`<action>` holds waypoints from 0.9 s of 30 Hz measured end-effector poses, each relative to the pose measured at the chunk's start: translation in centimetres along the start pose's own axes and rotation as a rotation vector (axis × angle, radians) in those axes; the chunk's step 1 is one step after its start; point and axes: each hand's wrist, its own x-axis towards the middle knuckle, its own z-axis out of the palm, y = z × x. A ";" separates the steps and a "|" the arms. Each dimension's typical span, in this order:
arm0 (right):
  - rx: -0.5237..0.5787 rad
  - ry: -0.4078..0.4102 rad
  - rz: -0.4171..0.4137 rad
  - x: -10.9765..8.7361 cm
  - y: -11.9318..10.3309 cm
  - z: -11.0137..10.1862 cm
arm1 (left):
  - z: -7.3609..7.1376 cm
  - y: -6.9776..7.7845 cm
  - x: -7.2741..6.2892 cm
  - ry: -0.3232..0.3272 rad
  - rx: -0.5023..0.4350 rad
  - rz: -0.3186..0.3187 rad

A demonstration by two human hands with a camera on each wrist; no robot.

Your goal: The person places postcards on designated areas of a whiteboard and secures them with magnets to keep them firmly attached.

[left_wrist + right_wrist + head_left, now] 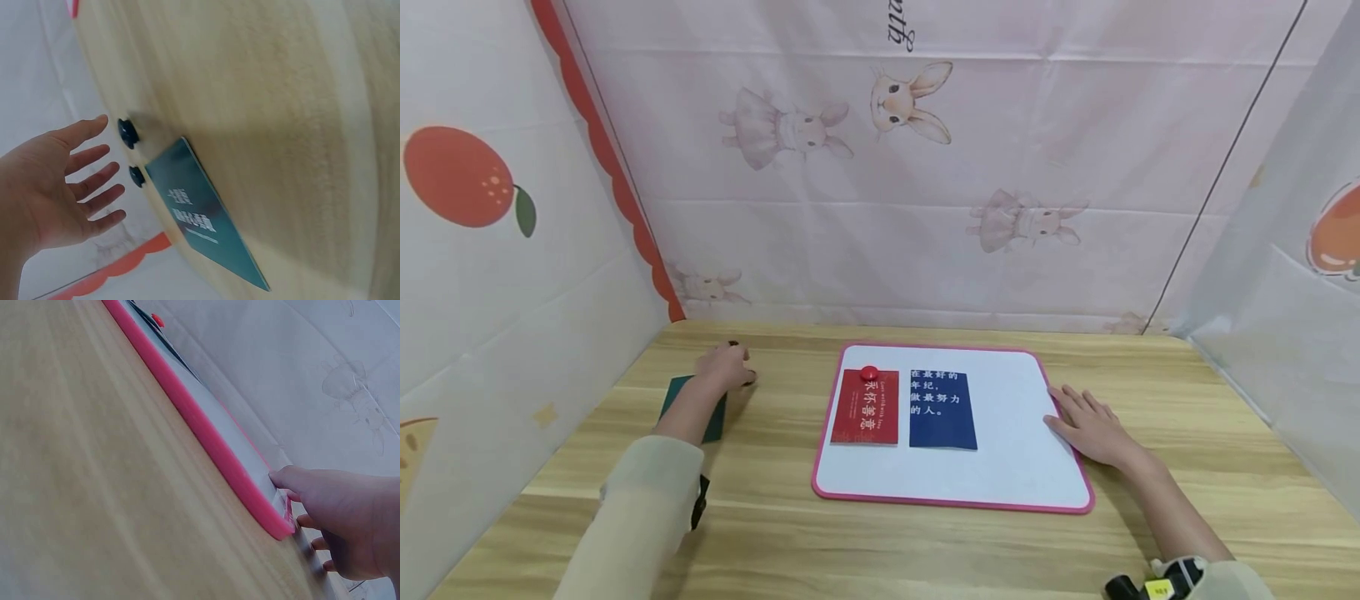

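Tabletop: black magnets, perhaps, partly behind left hand

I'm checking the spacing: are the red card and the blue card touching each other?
Apart. The head view shows a strip of bare whiteboard between the red card and the blue card.

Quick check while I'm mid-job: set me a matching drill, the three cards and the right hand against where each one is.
1. red card
2. blue card
3. green card
4. right hand

A. at the whiteboard's edge
B. on the table, off the whiteboard
C. on the whiteboard, with a red magnet on it
D. on the whiteboard, no magnet showing on it

Pairs: 1-C, 2-D, 3-B, 4-A
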 end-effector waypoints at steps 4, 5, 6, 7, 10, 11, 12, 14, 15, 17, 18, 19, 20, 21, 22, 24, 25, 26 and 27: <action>0.003 -0.002 0.002 0.0 0.0 -0.1 | 0.5 -0.7 -0.1 -0.015 0.015 0.002; 0.004 -0.001 0.001 0.0 0.0 -0.1 | 0.6 -0.8 -0.1 -0.015 0.016 0.004; 0.005 0.000 0.000 0.0 0.0 -0.1 | 0.8 -0.9 -0.1 -0.014 0.013 0.001; 0.006 0.001 0.000 0.0 0.1 -0.1 | 0.9 -1.1 -0.1 -0.012 0.017 0.003; 0.004 -0.002 -0.001 0.0 0.1 -0.1 | 1.3 -1.2 -0.1 0.000 0.024 0.008; 0.003 -0.004 0.001 0.0 0.1 -0.1 | 1.4 -1.3 0.0 0.004 0.025 0.008; 0.003 -0.007 0.003 0.0 0.1 -0.1 | 1.5 -1.3 -0.1 0.008 0.024 0.008; 0.003 -0.008 0.004 0.0 0.1 -0.1 | 1.6 -1.3 0.0 0.017 0.019 0.014; 0.004 -0.007 0.004 0.0 0.0 -0.1 | 1.7 -1.2 -0.1 0.022 0.017 0.018; 0.002 -0.008 0.008 0.0 0.1 -0.1 | 1.8 -1.2 0.0 0.030 0.016 0.027; 0.001 -0.008 0.010 0.0 0.1 -0.1 | 1.9 -1.2 0.0 0.032 0.018 0.034; -0.001 -0.009 0.011 0.0 0.1 -0.1 | 1.9 -1.3 0.0 0.034 0.020 0.039; -0.002 -0.006 0.011 0.0 0.1 -0.1 | 1.9 -1.3 -0.1 0.035 0.024 0.043; -0.002 -0.005 0.010 0.0 0.0 -0.1 | 1.9 -1.3 -0.1 0.035 0.029 0.045; -0.003 -0.005 0.011 0.0 0.0 -0.1 | 2.0 -1.3 -0.1 0.036 0.033 0.045; -0.004 -0.001 0.010 -0.1 -0.1 -0.1 | 1.9 -1.3 -0.1 0.035 0.044 0.042; -0.003 0.001 0.009 -0.1 -0.2 -0.1 | 1.9 -1.2 -0.1 0.035 0.047 0.038; -0.002 0.003 0.008 -0.1 -0.2 -0.2 | 1.8 -1.2 -0.1 0.035 0.051 0.034; -0.003 0.001 0.008 -0.1 -0.3 -0.2 | 1.8 -1.2 -0.1 0.036 0.049 0.029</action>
